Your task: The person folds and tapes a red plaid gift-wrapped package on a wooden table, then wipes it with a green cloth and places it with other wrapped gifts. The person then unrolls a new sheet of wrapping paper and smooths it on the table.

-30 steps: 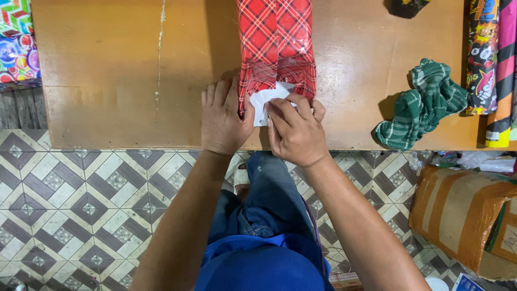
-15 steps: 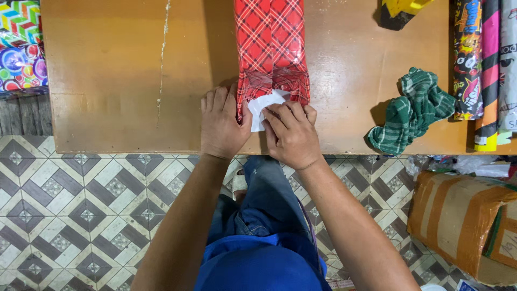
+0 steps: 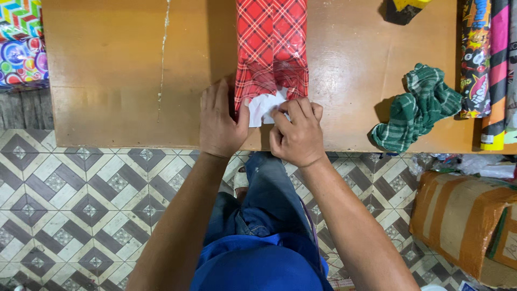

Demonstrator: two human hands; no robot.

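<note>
The left hand (image 3: 221, 121) lies flat and open, palm down on the wooden table (image 3: 107, 81), its thumb pressed against the near left edge of a box wrapped in red plaid paper (image 3: 271, 46). The right hand (image 3: 296, 134) sits just beside it, fingers curled and pinched on the white inner side of the paper flap (image 3: 264, 108) at the box's near end, folding it inward against the box. The two hands are close together, with the white flap showing between them. The wrapped box stretches away from the hands toward the far edge of the table, lying flat.

To the right of the right hand, well apart, a crumpled green striped cloth (image 3: 417, 110) rests on the table, and beyond that lie rolls of colourful wrapping paper (image 3: 487, 64). Far to the left of the left hand, bright patterned paper (image 3: 21, 46) sits at the table's corner. Below the hands, the person's blue clothing shows over a patterned tile floor (image 3: 81, 205), and a brown taped parcel (image 3: 463, 215) stands on the floor to the right
</note>
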